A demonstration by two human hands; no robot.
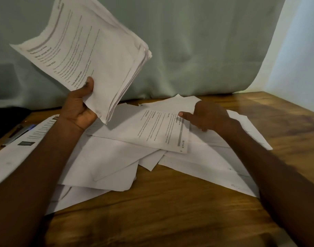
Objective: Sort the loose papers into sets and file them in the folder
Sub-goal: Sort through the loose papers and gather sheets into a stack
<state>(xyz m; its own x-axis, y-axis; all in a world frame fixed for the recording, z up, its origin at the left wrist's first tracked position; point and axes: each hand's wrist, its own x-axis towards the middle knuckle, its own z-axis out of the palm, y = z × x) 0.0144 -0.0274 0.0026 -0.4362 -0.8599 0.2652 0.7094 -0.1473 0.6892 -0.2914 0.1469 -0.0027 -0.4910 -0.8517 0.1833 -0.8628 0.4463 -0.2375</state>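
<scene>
On a wooden table [170, 220], bare at its near edge, two forearms reach in from the bottom corners toward a loose heap of white papers [117, 163] spread overlapping across the middle of the surface, most of them blank side up. Atop the heap lies one printed sheet [163, 129], text up and turned away from the viewer. The right hand [208, 115] rests on that sheet's far right part, thumb stretched flat along its upper edge; the other fingers are hidden behind the hand, so whether they grip the page cannot be told. To the left, the left hand [79, 107] is raised above the table and grips a thick stack of papers [92, 56] by its lower corner, thumb pressed on the printed top page and fingers curled underneath, the stack tilting up and away to the left. Beneath the left forearm a separate printed document [28, 141] lies along the table's left side, with a pen [19, 131] just beyond it near the edge. Behind the table hangs a pale green curtain [197, 50], with a lighter wall [298, 59] at far right.
</scene>
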